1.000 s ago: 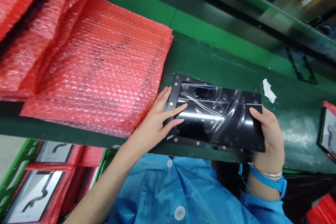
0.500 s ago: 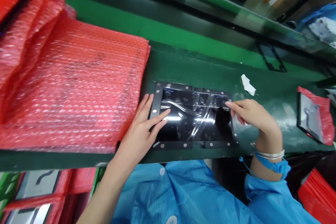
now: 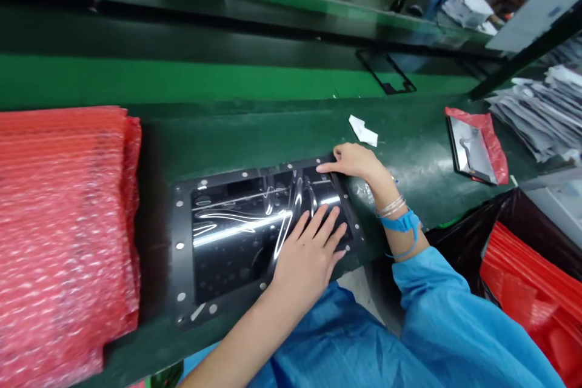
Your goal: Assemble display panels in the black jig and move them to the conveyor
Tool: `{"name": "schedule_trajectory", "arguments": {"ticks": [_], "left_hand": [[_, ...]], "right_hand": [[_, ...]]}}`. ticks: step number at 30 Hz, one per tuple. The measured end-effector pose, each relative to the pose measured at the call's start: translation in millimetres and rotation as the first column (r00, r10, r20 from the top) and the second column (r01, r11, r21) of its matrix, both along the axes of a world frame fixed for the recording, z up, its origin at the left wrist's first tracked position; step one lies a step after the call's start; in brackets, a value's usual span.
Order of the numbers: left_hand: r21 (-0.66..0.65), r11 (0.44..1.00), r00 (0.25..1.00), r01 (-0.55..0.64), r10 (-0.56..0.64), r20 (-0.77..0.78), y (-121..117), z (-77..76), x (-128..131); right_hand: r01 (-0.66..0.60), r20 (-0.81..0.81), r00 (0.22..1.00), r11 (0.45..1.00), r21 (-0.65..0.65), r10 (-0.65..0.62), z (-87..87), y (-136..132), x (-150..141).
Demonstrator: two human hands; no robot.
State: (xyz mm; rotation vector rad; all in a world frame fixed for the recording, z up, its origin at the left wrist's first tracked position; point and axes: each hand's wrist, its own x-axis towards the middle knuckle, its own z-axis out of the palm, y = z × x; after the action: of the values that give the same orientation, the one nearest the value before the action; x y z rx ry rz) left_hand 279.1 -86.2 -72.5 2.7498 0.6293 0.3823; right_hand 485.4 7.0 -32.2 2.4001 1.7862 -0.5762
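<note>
As left hand (image 3: 309, 251) overlaps panel (image 3: 240, 236), wrap (image 3: 68, 242) beside, scrap (image 3: 364, 131) beyond

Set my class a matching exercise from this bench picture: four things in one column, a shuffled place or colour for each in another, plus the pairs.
Things:
1. Left hand
2. Right hand
3. Bubble wrap
4. Small scrap

Places or colours:
A. White
B. At the far right corner of the black panel
C. Red
D. Fingers spread over the panel

Pairs: 1-D, 2-B, 3-C, 4-A
</note>
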Motion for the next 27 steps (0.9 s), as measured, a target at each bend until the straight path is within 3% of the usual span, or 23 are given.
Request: {"name": "schedule_trajectory", "arguments": {"ticks": [5,9,11,14,18,21,25,27], "left_hand": [[-0.006,1.000,0.999,0.006,-0.006,-0.035,2,9.8,4],[-0.033,0.999,0.999,0.039,-0.038,0.014,24,14.3,-3],[0.002,0.991,0.989,-0.137,0.136,0.065,42,15.1,-10],[0.048,0.905,0.901,-0.423,0.415,0.123,68,15.0,-18],[0.054,0.845,0.845,-0.533,0.528,0.082,84,18.9,-19],[-0.020,0.803,0.783,-0.595,0.585,0.210,83,30.1,-20],[-0.135,0.828,0.714,-0.544,0.541,0.445,80,47.0,-38],[-0.193,0.806,0.645,-0.559,0.569,0.510,82,50.3,-54]], "right_hand": [[0.014,0.017,1.000,1.000,-0.009,-0.014,1.2,0,0],[0.030,-0.044,0.999,0.996,0.082,-0.026,-4.0,-9,2],[0.078,-0.112,0.992,0.985,0.156,-0.061,-8.0,-13,4],[0.162,-0.196,0.974,0.948,0.275,-0.109,-11.6,-16,5],[0.257,-0.334,0.934,0.894,0.368,-0.131,-11.6,-17,0],[0.277,-0.573,0.819,0.890,0.361,-0.023,-12.1,-19,-5],[0.211,-0.842,0.517,0.931,0.299,0.153,-12.5,-24,-9],[0.209,-0.877,0.434,0.924,0.319,0.205,-10.8,-27,-11]]}}
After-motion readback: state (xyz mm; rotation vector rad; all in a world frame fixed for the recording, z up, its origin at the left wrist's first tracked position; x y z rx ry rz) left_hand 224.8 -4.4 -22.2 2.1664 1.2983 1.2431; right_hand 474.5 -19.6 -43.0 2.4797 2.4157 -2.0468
